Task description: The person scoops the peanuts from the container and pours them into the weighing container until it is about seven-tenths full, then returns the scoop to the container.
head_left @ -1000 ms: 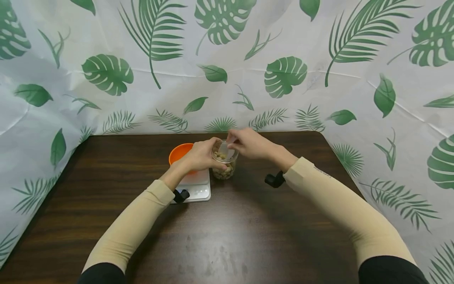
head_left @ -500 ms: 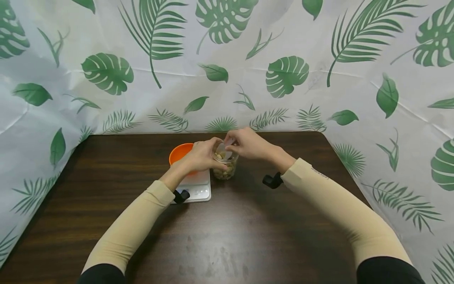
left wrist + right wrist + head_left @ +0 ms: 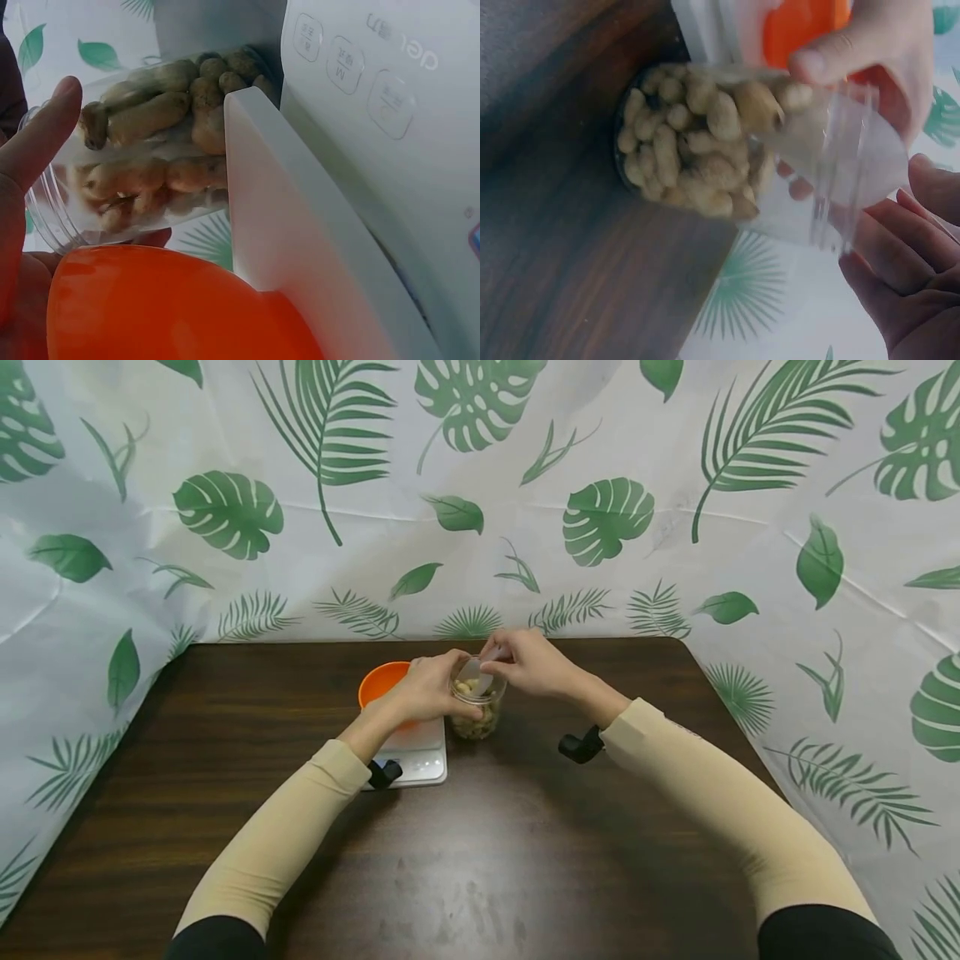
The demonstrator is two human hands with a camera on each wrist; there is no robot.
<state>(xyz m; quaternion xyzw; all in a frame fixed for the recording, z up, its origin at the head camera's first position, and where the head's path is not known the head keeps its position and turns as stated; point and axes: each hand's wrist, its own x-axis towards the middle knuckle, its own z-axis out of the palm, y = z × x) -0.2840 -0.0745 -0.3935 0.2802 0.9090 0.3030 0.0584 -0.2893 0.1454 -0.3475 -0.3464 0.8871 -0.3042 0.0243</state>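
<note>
A clear plastic jar (image 3: 480, 700) of unshelled peanuts (image 3: 705, 165) stands upright on the table. My left hand (image 3: 429, 688) grips it near the rim, thumb on the near side. Above the mouth, my right hand (image 3: 536, 665) pinches the handle of a whitish translucent scoop (image 3: 482, 682), whose lower part is inside the jar. In the right wrist view the scoop reaches in toward the nuts; whether it carries any is hard to tell. Beside the jar, an orange bowl (image 3: 172, 300) sits on a white kitchen scale (image 3: 420, 45), partly hidden by my left hand in the head view.
The dark wooden table (image 3: 480, 860) runs back to a leaf-patterned white sheet (image 3: 360, 568). Close by the jar is the scale's right edge. Black wrist cameras (image 3: 581, 745) hang below both wrists.
My right hand has shifted slightly and the scoop has tilted, so its handle now shows between the fingers. The left hand, jar, bowl and scale stay where they were.
</note>
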